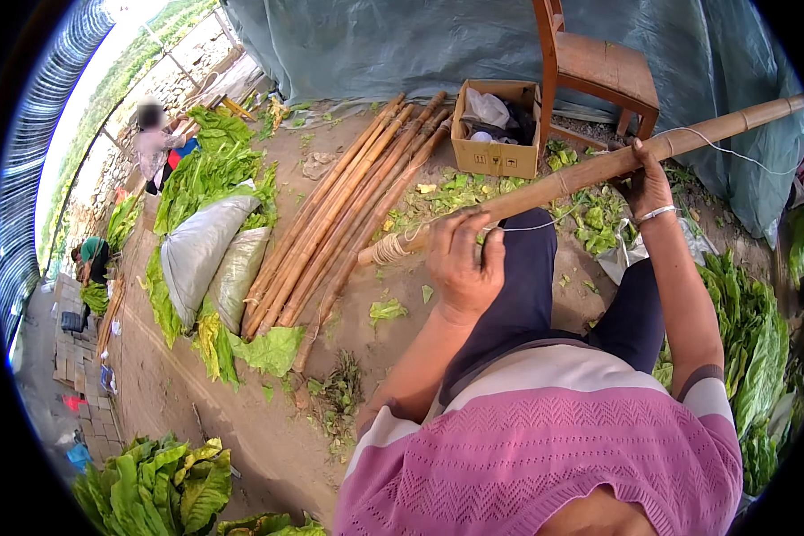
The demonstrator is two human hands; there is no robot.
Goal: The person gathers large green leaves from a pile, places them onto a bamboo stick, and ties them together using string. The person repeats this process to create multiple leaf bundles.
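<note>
A long bamboo pole (610, 167) slants across my lap, its lower-left end nearest my left hand. Thin white string (383, 250) is wound in several turns around that end. The bent fingers of my left hand (465, 264) lie over the pole beside the winding. String passes by the thumb and forefinger tips; whether they pinch it, I cannot tell. Further up, my right hand (646, 181) grips the pole from below, with a bracelet on the wrist. A loose length of string (717, 144) trails past the right hand towards the far end.
Several bamboo poles (348, 221) lie on the dirt floor to the left, beside stuffed sacks (204, 251) on green leaves. Ahead stand a cardboard box (496, 157) and a wooden chair (603, 63). Leaf piles (744, 342) flank me. Two people (157, 144) are at the far left.
</note>
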